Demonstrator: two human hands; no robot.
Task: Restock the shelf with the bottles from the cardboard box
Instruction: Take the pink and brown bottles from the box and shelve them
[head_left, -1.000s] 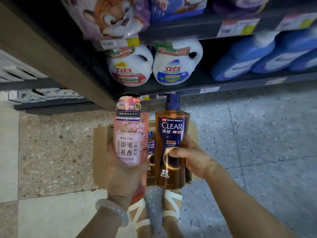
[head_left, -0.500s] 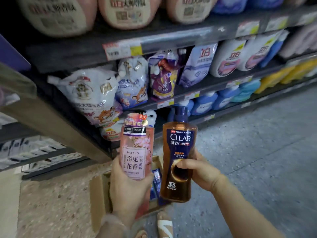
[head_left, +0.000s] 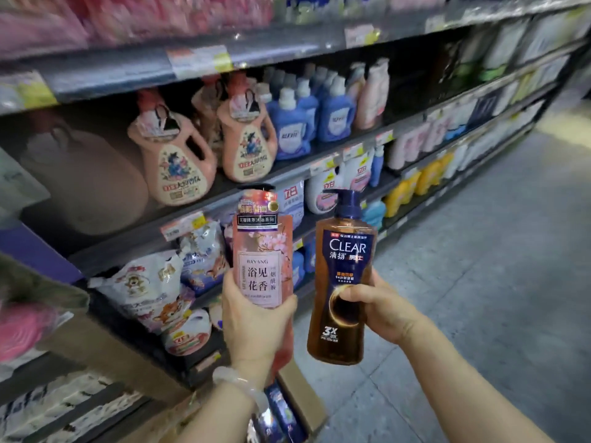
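Observation:
My left hand (head_left: 256, 324) grips a pink flowered bottle (head_left: 260, 251) with a white label, held upright before the shelf (head_left: 287, 167). My right hand (head_left: 380, 310) grips an amber pump bottle (head_left: 342, 282) with a dark blue "CLEAR" label, upright, just right of the pink one. The two bottles stand side by side without touching. Below my left wrist a corner of the cardboard box (head_left: 300, 401) shows on the floor, with another dark blue bottle (head_left: 281, 414) inside it. Most of the box is hidden by my arm.
The shelves run from left to far right, packed with peach detergent jugs (head_left: 179, 161), blue bottles (head_left: 294, 126), refill bags (head_left: 150, 286) and yellow bottles (head_left: 412, 183). Grey speckled floor (head_left: 479, 282) forms the aisle on the right.
The view has tilted up from the floor and box to the upper shelves. Both hands have risen with their bottles, and the box has dropped to the bottom edge.

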